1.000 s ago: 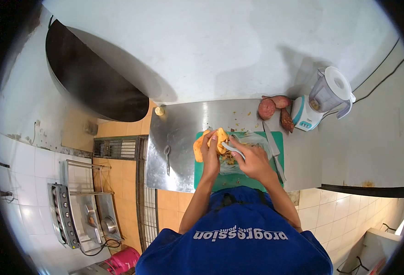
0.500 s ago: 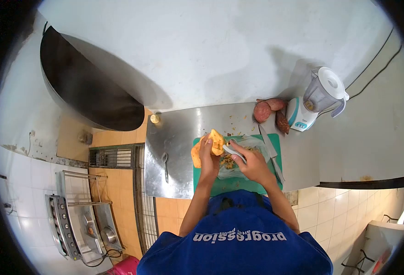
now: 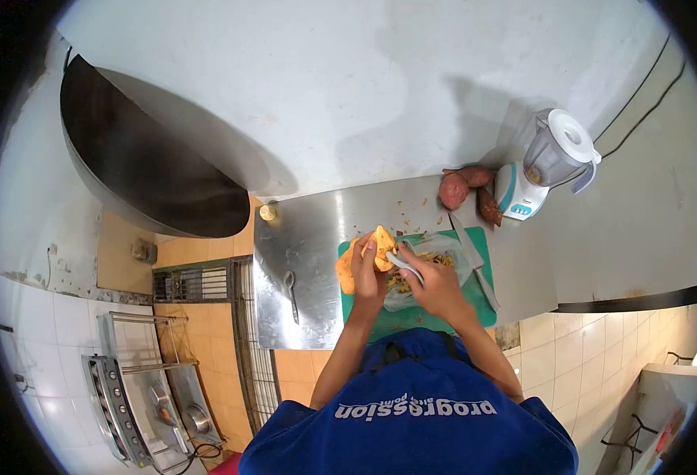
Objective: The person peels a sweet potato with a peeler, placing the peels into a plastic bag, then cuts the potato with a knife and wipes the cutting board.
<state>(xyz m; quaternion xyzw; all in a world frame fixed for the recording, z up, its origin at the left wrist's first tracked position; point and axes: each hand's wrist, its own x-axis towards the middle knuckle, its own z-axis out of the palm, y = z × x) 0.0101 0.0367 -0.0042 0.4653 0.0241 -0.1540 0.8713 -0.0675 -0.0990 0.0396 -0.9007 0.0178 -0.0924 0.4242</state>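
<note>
My left hand [image 3: 366, 275] is wrapped round a peeled orange sweet potato [image 3: 346, 269], whose top end shows above the thumb. In my right hand [image 3: 438, 290] is a peeler with a pale grey handle [image 3: 405, 266]. Its head is close to the right side of the sweet potato; whether the blade touches is too small to tell. Both hands are above a green cutting board [image 3: 392, 321]. A clear plastic bag [image 3: 401, 299] lies on the board with orange and brown peelings [image 3: 442, 259] on it.
A large knife [image 3: 469, 247] lies along the board's right side. Unpeeled sweet potatoes [image 3: 453, 191] sit by a blender [image 3: 522, 194] at the back right. A spoon [image 3: 291, 293] and a small pale round item [image 3: 267, 212] rest on the steel table [image 3: 317, 210]. A big wok [image 3: 150, 158] stands at upper left.
The view has shifted slightly. My hands still hold the sweet potato and the peeler close together, with only a small change in their position.
</note>
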